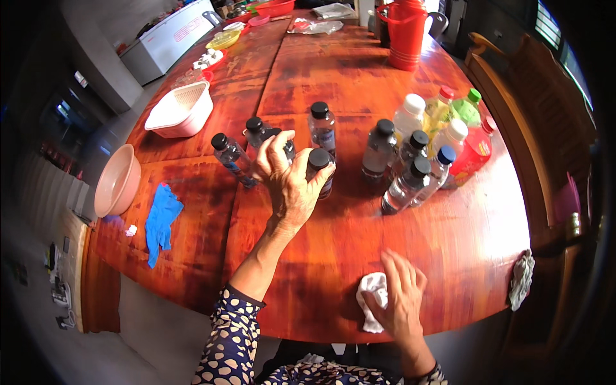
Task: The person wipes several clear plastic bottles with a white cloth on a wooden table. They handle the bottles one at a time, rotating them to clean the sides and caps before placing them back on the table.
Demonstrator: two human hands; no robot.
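My left hand reaches forward among clear bottles with black caps. Its thumb and index finger close around one black-capped bottle; the other fingers curl in front of another bottle, partly hidden. Close by stand a leaning bottle, a bottle behind the fingers and a taller one farther back. Near the front edge, my right hand hovers over or rests on a crumpled white cloth. Its fingers stretch out, and its thumb overlaps the cloth.
Right of centre, clear bottles crowd against drink bottles, including a red one. A red jug stands farther back. Leftward are a pink basket, a pink basin and a blue glove. A grey rag hangs at the right edge.
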